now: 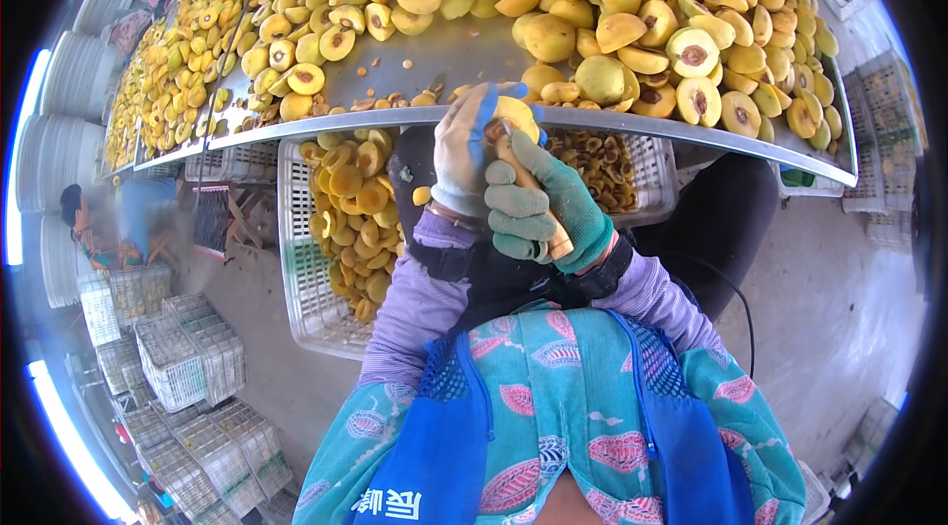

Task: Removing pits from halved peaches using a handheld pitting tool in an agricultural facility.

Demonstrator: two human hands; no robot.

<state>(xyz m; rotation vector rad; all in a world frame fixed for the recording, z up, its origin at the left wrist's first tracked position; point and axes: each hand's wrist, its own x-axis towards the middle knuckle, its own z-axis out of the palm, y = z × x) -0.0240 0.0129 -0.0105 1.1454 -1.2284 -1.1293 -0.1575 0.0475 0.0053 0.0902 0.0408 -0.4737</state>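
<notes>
My left hand (462,155), in a white and blue glove, grips a yellow peach half (519,116) at the near edge of a metal table (434,43). In a green glove, my right hand (553,194) is wrapped round a wooden-handled pitting tool (561,241). The tool's upper end meets the cut face of the peach half; its tip is hidden there. Heaped on the table beyond are many halved yellow peaches (691,51), several with brown stones showing.
Below the table edge, a white crate (296,273) holds hollowed peach halves, and another crate (652,174) holds brown stones. Stacked crates (188,357) stand at left, where other people (138,209) sit. A dark cable (750,318) hangs on the right.
</notes>
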